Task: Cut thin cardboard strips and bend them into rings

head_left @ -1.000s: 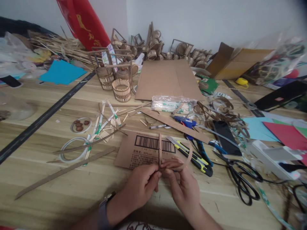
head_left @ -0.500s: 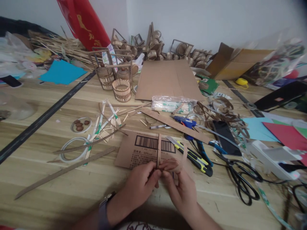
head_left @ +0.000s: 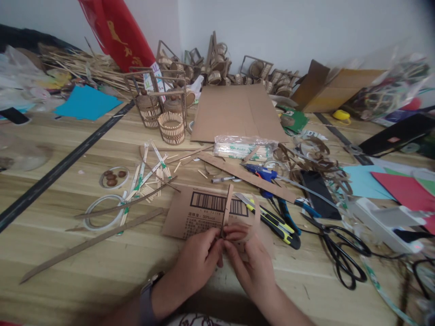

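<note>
My left hand [head_left: 200, 254], with a watch on its wrist, pinches the lower end of a narrow brown cardboard strip [head_left: 228, 204]. The strip stands up from the fingertips and leans slightly right. My right hand [head_left: 252, 256] meets it there, fingers bent and pressed close to the same end. From the right hand's fingers a paler strip [head_left: 257, 210] curves upward; whether the two strips join is hidden by the fingers. Under both hands lies a cardboard piece [head_left: 176, 217] printed with a barcode. A yellow-and-black utility knife [head_left: 275, 224] rests at its right edge.
Black-handled scissors [head_left: 343, 253], a phone [head_left: 319, 194] and a blue glue gun [head_left: 263, 172] lie to the right. Small stick baskets [head_left: 171, 129] stand behind. Leftward are tape rolls [head_left: 90, 219], cut sticks [head_left: 154, 188] and a long brown strip [head_left: 91, 244].
The upright strip's top has tipped to the right. My right hand and the paler strip have shifted slightly left, and the fingertips stay together.
</note>
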`<move>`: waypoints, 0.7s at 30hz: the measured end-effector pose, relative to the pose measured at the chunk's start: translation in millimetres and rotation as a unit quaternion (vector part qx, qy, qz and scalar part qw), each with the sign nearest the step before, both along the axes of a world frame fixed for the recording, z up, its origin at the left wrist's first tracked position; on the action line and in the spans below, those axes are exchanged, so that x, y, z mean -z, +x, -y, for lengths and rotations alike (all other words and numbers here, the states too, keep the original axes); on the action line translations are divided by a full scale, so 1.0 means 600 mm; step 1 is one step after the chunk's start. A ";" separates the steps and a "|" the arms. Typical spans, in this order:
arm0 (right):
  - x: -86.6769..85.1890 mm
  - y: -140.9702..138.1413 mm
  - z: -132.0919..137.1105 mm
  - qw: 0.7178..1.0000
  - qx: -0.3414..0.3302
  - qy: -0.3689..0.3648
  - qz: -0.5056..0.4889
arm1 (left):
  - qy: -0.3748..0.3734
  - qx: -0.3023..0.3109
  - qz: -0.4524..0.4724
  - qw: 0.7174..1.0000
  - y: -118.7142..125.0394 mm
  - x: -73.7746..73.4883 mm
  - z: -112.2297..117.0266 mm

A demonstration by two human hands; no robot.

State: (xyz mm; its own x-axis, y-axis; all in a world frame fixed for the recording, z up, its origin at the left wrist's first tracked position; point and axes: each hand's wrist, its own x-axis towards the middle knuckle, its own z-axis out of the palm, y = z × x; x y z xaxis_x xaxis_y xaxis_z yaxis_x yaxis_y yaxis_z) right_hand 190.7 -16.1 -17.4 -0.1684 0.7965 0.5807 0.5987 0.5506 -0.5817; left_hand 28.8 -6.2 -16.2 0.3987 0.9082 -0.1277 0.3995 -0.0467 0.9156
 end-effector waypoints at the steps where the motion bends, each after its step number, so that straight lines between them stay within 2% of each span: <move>1: 0.001 0.000 0.000 1.000 0.001 0.001 0.000 | 0.000 -0.001 -0.001 1.000 0.000 0.000 0.000; 12: -0.015 0.004 -0.005 0.999 0.011 -0.029 -0.019 | 0.020 0.015 0.023 0.999 -0.001 -0.004 0.002; 21: -0.011 0.009 -0.003 0.998 0.023 -0.043 -0.038 | 0.027 0.022 0.034 0.999 -0.001 -0.008 0.002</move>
